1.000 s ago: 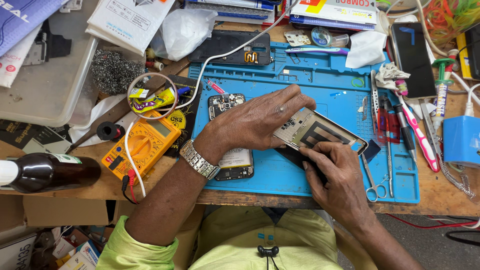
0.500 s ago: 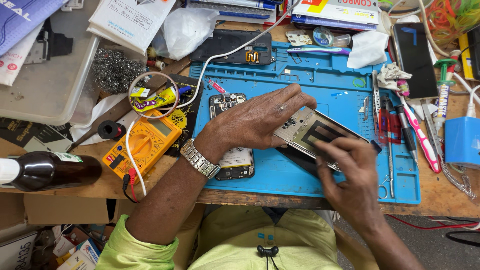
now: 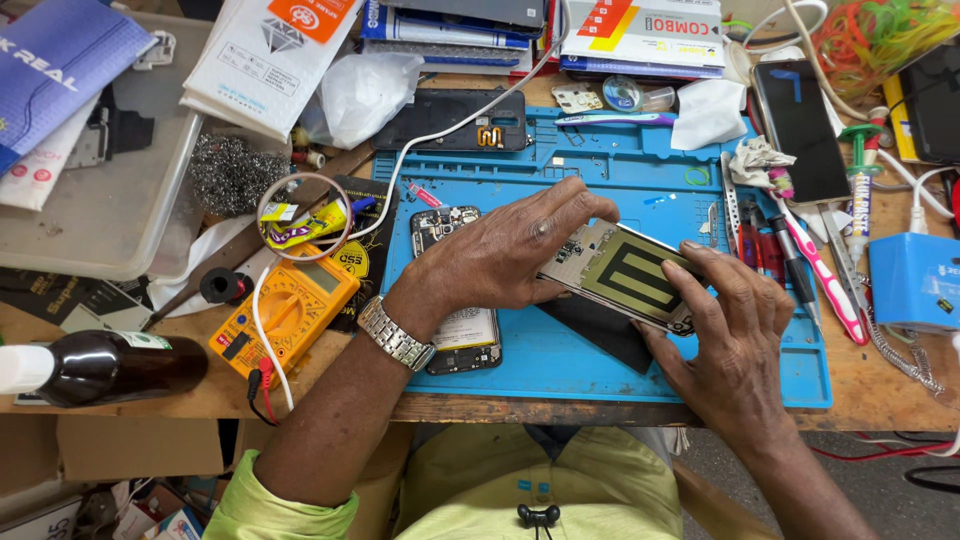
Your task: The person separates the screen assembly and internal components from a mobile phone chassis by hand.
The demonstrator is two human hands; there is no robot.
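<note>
I'm seeing phone frame, metallic with dark coil patch, lying tilted, inner side facing up, over blue mat.

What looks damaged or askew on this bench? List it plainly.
The opened phone on the blue mat lies with its back off and its insides bared, partly under the left hand. Both hands hold a tilted phone panel, the right hand at its lower end. A crumpled tissue lies among the tools.

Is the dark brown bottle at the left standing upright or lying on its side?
Lying on its side: the dark brown bottle stretches lengthwise along the wooden table edge, its white cap pointing left.
</note>
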